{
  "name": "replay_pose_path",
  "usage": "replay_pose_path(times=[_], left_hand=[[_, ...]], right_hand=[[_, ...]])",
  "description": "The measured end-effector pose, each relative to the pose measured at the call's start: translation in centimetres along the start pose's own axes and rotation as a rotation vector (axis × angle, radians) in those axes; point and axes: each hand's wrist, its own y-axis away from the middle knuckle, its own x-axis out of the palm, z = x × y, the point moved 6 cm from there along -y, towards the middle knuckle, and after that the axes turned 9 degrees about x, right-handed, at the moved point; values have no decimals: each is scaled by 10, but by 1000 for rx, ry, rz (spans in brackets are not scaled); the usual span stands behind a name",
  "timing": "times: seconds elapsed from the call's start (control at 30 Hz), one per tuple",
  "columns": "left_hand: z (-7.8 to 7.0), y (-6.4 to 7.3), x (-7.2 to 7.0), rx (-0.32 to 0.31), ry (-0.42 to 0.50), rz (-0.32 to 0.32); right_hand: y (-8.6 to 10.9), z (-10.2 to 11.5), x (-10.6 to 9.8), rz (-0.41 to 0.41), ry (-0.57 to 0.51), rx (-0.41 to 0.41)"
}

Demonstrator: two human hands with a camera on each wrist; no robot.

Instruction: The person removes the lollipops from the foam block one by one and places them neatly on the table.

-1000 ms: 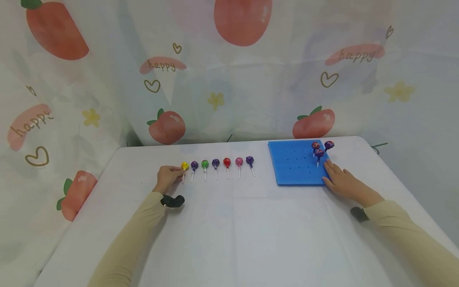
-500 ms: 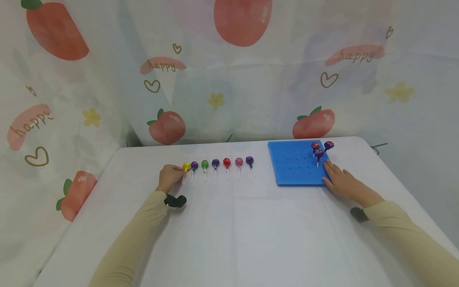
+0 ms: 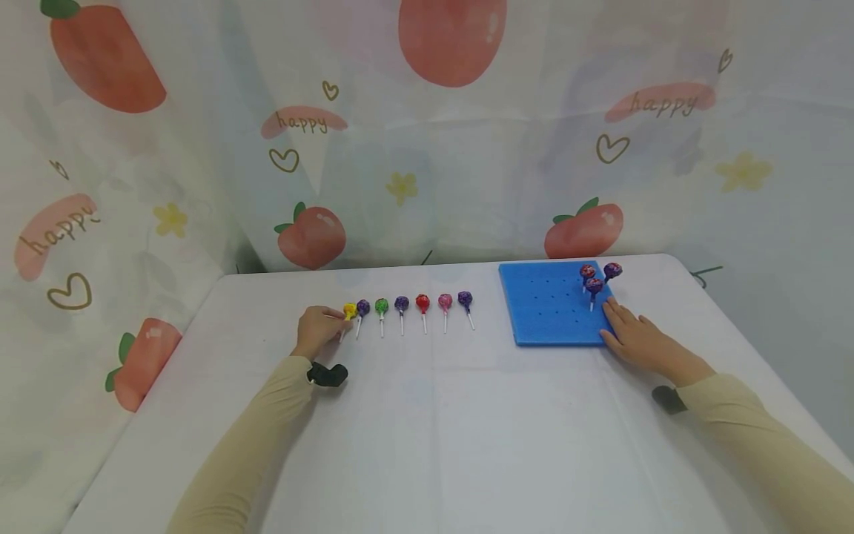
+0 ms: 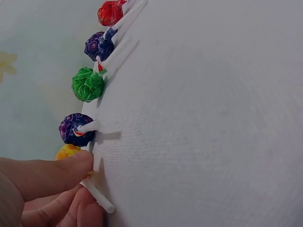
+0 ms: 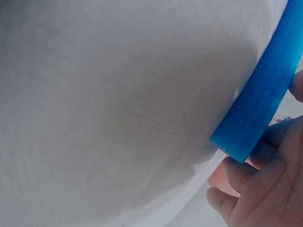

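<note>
My left hand pinches a yellow-wrapped lollipop at the left end of a row. In the left wrist view, thumb and fingers close just below its candy, and its white stick slants out past them. Right beside it lies a purple lollipop. Green, purple, red, pink and purple lollipops follow to the right. My right hand rests with extended fingers against the right edge of a blue foam board. Three lollipops stand upright in that board.
Small holes dot the board's top. A white cloth covers the table, and a fruit-printed curtain hangs behind and to the left. Dark wrist-worn pieces sit below both hands.
My left hand has shifted slightly to the right, bringing the yellow lollipop closer to the purple one beside it and tilting it a little. The right hand and board have stayed put.
</note>
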Motion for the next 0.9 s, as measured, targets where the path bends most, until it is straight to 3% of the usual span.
replay_pose_path(times=[0.4,0.57,0.73,0.83,0.9], left_hand=[[-7,6,0,54,-20,-48],[-4,7,-3,80,75,-57],[2,6,-5,38,246,-15],[4,6,-5,9,264,2],[4,7,-6,5,229,6]], right_hand=[[1,1,0,6,-3,1],[1,2,-1,-3,0,1],[2,1,-1,-8,-2,-2],[1,1,-1,-7,-4,-4],[1,1,-1,-10,-5,-5]])
